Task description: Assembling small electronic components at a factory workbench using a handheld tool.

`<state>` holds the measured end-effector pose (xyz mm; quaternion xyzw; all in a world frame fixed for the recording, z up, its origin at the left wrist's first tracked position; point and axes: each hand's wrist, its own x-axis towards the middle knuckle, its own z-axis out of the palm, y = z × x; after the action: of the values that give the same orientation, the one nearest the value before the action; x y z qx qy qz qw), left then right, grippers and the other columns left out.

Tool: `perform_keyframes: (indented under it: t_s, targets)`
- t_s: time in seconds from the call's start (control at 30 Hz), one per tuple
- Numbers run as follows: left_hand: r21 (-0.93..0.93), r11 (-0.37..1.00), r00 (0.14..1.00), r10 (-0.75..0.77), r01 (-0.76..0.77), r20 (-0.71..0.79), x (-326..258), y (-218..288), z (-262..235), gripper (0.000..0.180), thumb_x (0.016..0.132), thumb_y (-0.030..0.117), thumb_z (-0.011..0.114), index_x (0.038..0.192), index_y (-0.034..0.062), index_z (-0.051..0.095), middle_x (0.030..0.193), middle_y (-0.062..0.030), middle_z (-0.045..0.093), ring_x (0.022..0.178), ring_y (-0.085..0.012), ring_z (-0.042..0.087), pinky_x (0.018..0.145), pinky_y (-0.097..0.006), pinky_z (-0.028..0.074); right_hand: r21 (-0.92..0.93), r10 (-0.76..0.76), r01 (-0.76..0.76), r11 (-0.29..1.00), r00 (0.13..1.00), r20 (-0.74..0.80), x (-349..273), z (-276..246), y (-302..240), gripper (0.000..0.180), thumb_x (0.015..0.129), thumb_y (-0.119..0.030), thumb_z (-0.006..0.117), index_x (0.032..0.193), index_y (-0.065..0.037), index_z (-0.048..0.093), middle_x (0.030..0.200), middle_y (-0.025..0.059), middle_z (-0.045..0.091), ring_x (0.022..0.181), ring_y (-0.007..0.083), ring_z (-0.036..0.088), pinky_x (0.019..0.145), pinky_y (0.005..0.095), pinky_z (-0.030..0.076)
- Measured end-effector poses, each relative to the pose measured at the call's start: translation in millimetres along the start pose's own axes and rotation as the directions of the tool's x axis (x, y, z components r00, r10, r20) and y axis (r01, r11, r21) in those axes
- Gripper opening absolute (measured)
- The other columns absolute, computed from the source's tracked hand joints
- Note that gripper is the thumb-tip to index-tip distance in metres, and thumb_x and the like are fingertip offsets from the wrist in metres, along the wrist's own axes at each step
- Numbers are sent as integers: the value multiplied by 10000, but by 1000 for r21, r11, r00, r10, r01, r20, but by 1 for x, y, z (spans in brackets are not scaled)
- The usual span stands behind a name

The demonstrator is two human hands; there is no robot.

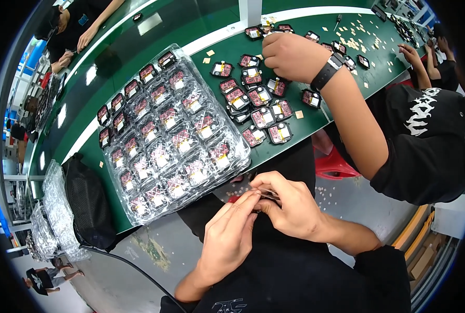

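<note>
Close to my body, below the table's front edge, both hands meet at the fingertips. My left hand [226, 239] is closed, its fingers pressed together toward the other hand. My right hand [294, 207] pinches with thumb and forefinger at the same spot. Something thin and partly dark shows between the fingers, but they hide too much of it to name. Just beyond my hands lies a clear plastic blister tray [243, 155], with small black-rimmed electronic modules [160, 156] bearing reddish circuit boards in its pockets.
On the green table [154, 26], loose modules [236, 98] lie in a cluster right of the tray. A co-worker's hand [287, 56] reaches over them from the right. A black bag [87, 203] and bubble wrap [60, 214] sit at left; a cable [133, 266] runs past my left arm.
</note>
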<state>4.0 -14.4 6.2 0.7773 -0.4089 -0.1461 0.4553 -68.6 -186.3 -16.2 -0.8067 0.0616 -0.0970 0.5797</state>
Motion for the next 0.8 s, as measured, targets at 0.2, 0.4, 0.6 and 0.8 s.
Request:
perform_keyframes:
  t_s: [0.2, 0.4, 0.6, 0.8]
  targets:
    - [-455, 883, 985, -159, 113, -64, -4, -3, 5, 651, 931, -74, 721, 1505, -92, 413, 1452, -262, 598, 1084, -228, 716, 878, -284, 583, -26, -39, 40, 999, 999, 26, 27, -36, -23, 305, 921, 25, 726, 1214, 4, 643, 982, 167, 719, 843, 284, 747, 717, 356, 586]
    - [-485, 874, 960, -162, 31, -230, -7, -9, 8, 668, 920, -37, 754, 1504, -72, 431, 1457, -260, 596, 1041, -208, 729, 793, -275, 571, -346, -249, 127, 930, 909, -334, 101, -46, -5, 225, 925, -32, 741, 1144, -3, 701, 889, 150, 711, 738, 254, 698, 677, 348, 528]
    - [-484, 871, 991, -122, 81, -55, -15, 2, 17, 644, 941, -46, 708, 1514, -48, 415, 1434, -260, 598, 1054, -227, 724, 854, -294, 565, -513, -164, -29, 858, 931, -326, 182, -38, 12, 195, 951, -181, 707, 1052, -14, 692, 892, 219, 738, 853, 444, 712, 759, 514, 556]
    - [-471, 876, 987, -154, 109, -56, -22, -3, 14, 649, 934, -41, 722, 1510, -41, 424, 1425, -256, 606, 1044, -225, 726, 835, -295, 568, -694, -129, -57, 718, 968, -213, 206, -47, 11, 260, 986, -292, 670, 1008, -39, 722, 992, 185, 725, 922, 429, 729, 822, 528, 595]
